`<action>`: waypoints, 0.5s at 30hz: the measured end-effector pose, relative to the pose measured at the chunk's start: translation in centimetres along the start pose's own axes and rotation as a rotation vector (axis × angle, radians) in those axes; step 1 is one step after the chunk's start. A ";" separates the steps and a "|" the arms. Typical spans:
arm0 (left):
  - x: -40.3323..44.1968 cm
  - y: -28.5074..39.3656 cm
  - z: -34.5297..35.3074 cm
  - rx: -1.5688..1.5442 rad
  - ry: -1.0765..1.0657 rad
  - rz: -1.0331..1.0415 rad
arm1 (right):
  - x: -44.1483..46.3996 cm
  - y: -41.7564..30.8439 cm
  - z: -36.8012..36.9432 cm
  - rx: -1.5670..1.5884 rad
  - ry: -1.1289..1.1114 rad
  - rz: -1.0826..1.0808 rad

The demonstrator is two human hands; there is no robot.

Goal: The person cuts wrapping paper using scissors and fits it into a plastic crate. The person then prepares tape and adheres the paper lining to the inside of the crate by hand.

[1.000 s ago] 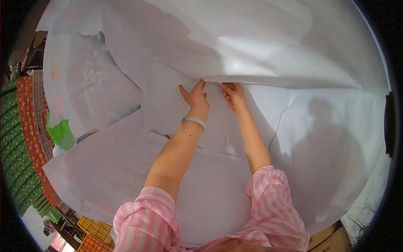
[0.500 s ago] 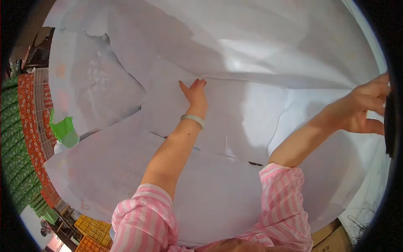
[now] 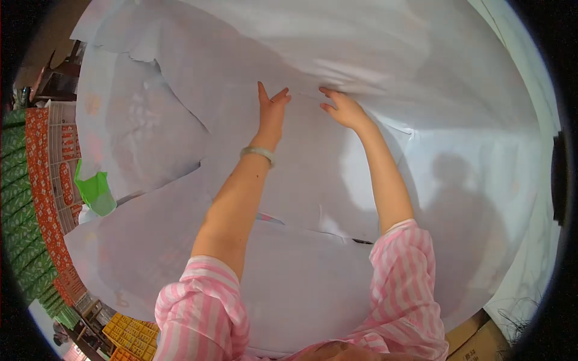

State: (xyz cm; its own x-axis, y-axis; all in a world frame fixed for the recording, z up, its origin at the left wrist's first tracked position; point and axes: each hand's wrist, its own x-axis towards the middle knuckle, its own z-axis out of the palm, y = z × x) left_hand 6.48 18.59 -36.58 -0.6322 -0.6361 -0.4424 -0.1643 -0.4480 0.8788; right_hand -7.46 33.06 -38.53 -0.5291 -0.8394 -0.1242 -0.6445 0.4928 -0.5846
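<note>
A large white sheet (image 3: 289, 174), thin and paper-like, fills most of the view in folded panels with slits between them. My left hand (image 3: 274, 111), with a pale bangle on the wrist, lies over the middle panel, thumb and fingers apart. To its right, my right hand (image 3: 344, 109) reaches forward with fingers stretched out, its fingertips at the crease where the far panel rises. Neither hand grips anything. Faint coloured print shows through the left flap (image 3: 144, 120). What lies under the sheet is hidden.
Along the left stand a white wire rack (image 3: 57, 129), red patterned cloth (image 3: 39, 156) and green patterned cloth (image 3: 15, 198). A bright green piece (image 3: 95, 191) hangs by the sheet's left edge. Yellow crates (image 3: 129, 334) are at lower left, a cardboard box (image 3: 478, 343) at lower right.
My right hand has left the sheet's far right edge and moved in to the middle, near the left hand. My left hand has shifted slightly forward and left. The far panel's crease has changed shape.
</note>
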 end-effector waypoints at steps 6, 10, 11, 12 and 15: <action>1.2 0.6 -0.6 -0.297 0.077 0.093 | 0.2 -1.7 -0.9 0.120 -0.032 0.232; 1.8 0.8 -0.1 -0.474 0.183 0.051 | 1.5 -0.5 -0.3 0.174 0.062 0.116; 1.8 0.8 -0.1 -0.477 0.174 0.053 | 1.8 0.0 -0.2 0.180 0.063 0.116; 1.9 0.7 -0.2 -0.481 0.166 0.054 | 1.9 0.2 -0.3 0.198 0.019 0.144; 2.1 0.5 -0.9 -0.493 0.169 0.083 | 1.9 0.7 0.4 0.176 -0.037 0.166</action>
State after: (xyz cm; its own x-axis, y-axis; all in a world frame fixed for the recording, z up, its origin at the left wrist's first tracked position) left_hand 5.74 16.48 -37.20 -0.4901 -0.7562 -0.4337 0.2828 -0.6085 0.7415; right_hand -8.70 31.70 -39.56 -0.5969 -0.7599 -0.2573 -0.4425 0.5794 -0.6845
